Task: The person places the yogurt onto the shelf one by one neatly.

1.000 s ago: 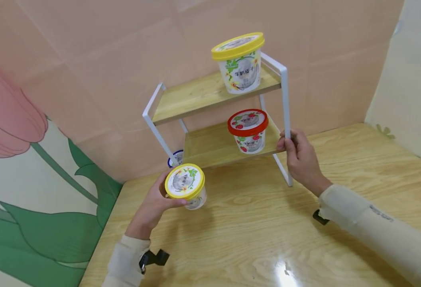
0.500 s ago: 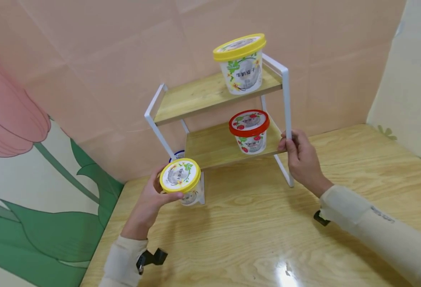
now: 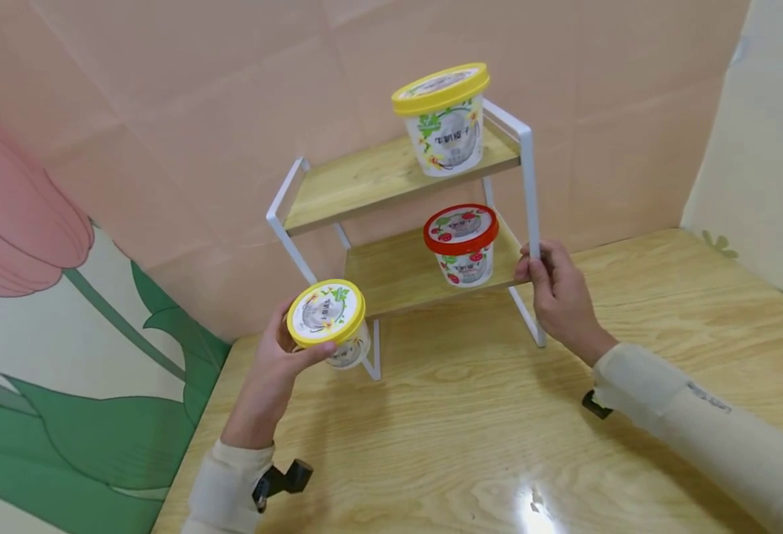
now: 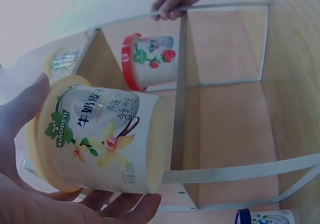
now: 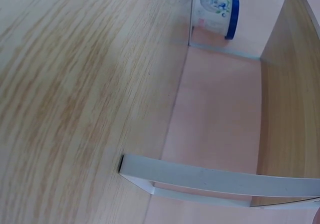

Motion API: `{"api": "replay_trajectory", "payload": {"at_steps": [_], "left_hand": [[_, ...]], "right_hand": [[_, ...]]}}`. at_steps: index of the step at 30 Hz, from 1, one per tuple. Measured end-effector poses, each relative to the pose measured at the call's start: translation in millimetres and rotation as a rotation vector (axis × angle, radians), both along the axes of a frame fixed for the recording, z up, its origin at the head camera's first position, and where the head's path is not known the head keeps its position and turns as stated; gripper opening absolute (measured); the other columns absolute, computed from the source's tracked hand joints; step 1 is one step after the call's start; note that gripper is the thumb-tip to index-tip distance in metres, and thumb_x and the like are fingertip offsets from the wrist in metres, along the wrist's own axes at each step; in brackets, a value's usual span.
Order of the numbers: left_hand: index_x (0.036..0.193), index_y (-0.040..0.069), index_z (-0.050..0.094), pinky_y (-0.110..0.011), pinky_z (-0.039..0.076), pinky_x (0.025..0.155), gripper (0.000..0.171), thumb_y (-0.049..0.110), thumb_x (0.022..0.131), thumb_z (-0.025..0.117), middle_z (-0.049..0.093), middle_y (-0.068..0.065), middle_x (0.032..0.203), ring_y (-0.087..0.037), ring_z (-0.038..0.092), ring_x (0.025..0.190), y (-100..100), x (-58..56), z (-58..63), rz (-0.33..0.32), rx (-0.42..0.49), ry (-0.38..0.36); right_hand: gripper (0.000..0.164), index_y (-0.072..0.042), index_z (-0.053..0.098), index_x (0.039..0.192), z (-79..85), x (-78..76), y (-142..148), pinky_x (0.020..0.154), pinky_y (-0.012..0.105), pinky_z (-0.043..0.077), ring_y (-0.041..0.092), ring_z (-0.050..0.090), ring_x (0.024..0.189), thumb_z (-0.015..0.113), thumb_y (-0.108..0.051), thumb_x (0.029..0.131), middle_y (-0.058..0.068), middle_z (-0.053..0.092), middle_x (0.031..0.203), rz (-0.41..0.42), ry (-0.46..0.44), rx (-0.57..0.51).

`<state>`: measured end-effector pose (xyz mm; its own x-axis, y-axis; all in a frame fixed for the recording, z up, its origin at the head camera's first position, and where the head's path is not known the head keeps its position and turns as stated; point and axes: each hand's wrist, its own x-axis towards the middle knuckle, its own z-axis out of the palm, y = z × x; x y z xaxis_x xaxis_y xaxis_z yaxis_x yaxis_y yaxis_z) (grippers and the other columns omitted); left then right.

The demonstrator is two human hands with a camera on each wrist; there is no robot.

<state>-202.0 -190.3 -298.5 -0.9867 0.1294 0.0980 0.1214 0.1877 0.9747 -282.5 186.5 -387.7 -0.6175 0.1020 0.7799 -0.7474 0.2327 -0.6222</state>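
My left hand [image 3: 268, 371] holds a paper tub with a yellow lid [image 3: 328, 311], thumb at the lid's edge and fingers round the far side. In the head view it overlaps the left leg of a two-tier rack [image 3: 391, 271] with wooden shelves and a white frame. My right hand [image 3: 561, 293] grips the rack's right front leg at the lower shelf. A red-lidded tub with strawberries [image 3: 465, 252] stands on the lower shelf, right end. Above it, another yellow-lidded tub [image 3: 451, 137] stands on the upper shelf.
A blue-lidded tub [image 5: 215, 16] stands on the wooden table [image 3: 471, 415] past the rack's left end, hidden in the head view. Close behind the rack rises a pink wall covering [image 3: 198, 148]. A wall with a painted tulip [image 3: 18, 200] borders the left side.
My left hand has carried the yellow-lidded tub left and upward in the head view, now covering the blue-lidded tub and uncovering the rack's left front foot. My right hand keeps its grip.
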Motion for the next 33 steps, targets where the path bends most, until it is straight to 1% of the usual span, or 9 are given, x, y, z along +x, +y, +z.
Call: {"api": "replay_trajectory", "payload": {"at_steps": [5,9,12,18,22,24,28,31,33], "left_hand": [[0.152,0.019,0.032,-0.045,0.036,0.110,0.079,0.004,0.085,0.072,0.040,-0.004,0.147,-0.024,0.038,0.134,2.6,2.7,3.7,0.031,0.008,0.025],[0.152,0.018,0.036,-0.043,0.036,0.108,0.077,0.002,0.085,0.070,0.044,-0.004,0.144,-0.023,0.041,0.131,4.4,3.7,9.4,0.046,0.034,0.074],[0.151,0.017,0.037,-0.041,0.038,0.107,0.076,0.001,0.085,0.070,0.046,-0.003,0.142,-0.021,0.042,0.130,5.0,4.5,15.9,0.056,0.034,0.093],[0.151,0.021,0.037,-0.041,0.038,0.109,0.073,0.006,0.089,0.071,0.046,0.000,0.143,-0.019,0.043,0.130,4.1,6.1,30.1,0.073,0.001,0.094],[0.153,0.021,0.032,-0.038,0.038,0.110,0.080,0.002,0.086,0.072,0.044,-0.001,0.145,-0.018,0.043,0.131,7.0,5.0,35.8,0.088,0.045,0.092],[0.153,0.019,0.030,-0.037,0.038,0.110,0.082,0.000,0.085,0.072,0.045,-0.002,0.145,-0.018,0.044,0.130,9.1,4.7,37.8,0.097,0.070,0.091],[0.153,0.016,0.030,-0.030,0.043,0.107,0.081,-0.004,0.084,0.069,0.048,-0.003,0.141,-0.018,0.047,0.128,10.6,4.7,39.9,0.112,0.108,0.102],[0.152,0.015,0.031,-0.023,0.049,0.100,0.079,-0.006,0.085,0.068,0.050,-0.002,0.140,-0.018,0.051,0.126,11.7,4.5,41.8,0.121,0.136,0.123],[0.151,0.015,0.033,-0.020,0.051,0.097,0.078,-0.005,0.085,0.069,0.051,-0.002,0.140,-0.018,0.053,0.124,12.4,4.4,44.1,0.133,0.149,0.138]], "right_hand": [[0.019,0.014,0.051,0.115,1.2,1.3,-1.6,0.077,0.009,0.053,0.001,0.060,0.082,0.041,0.003,0.103,-0.010,0.058,0.090,0.007,-0.017,-0.016],[0.018,0.013,0.051,0.115,-0.3,0.7,-0.9,0.077,0.008,0.053,0.000,0.059,0.083,0.041,0.004,0.103,-0.009,0.058,0.090,0.004,-0.010,-0.007],[0.018,0.012,0.051,0.116,-1.6,-0.3,-0.6,0.077,0.007,0.052,-0.001,0.059,0.084,0.042,0.005,0.102,-0.009,0.058,0.091,0.004,0.002,0.006],[0.020,0.013,0.051,0.117,-0.6,-0.7,-1.4,0.077,0.009,0.053,0.001,0.060,0.083,0.041,0.002,0.103,-0.009,0.058,0.091,0.008,-0.011,-0.005],[0.019,0.013,0.051,0.116,-1.7,-1.1,0.8,0.077,0.008,0.053,0.000,0.060,0.083,0.041,0.002,0.104,-0.009,0.058,0.091,0.000,-0.008,0.002],[0.019,0.013,0.051,0.116,-2.7,-1.5,2.2,0.077,0.008,0.054,-0.001,0.060,0.083,0.041,0.001,0.104,-0.008,0.058,0.091,0.000,-0.004,0.012],[0.019,0.014,0.051,0.115,-3.4,-1.3,1.7,0.077,0.009,0.054,-0.001,0.060,0.083,0.041,0.001,0.104,-0.008,0.058,0.090,0.000,-0.004,0.006],[0.019,0.014,0.051,0.115,-3.1,-0.2,0.9,0.076,0.009,0.054,0.000,0.061,0.082,0.042,0.001,0.104,-0.010,0.059,0.090,-0.002,-0.012,-0.011],[0.020,0.014,0.051,0.115,-2.5,0.4,0.2,0.076,0.010,0.054,0.001,0.061,0.082,0.041,0.001,0.104,-0.010,0.059,0.089,0.004,-0.017,-0.029]]}}
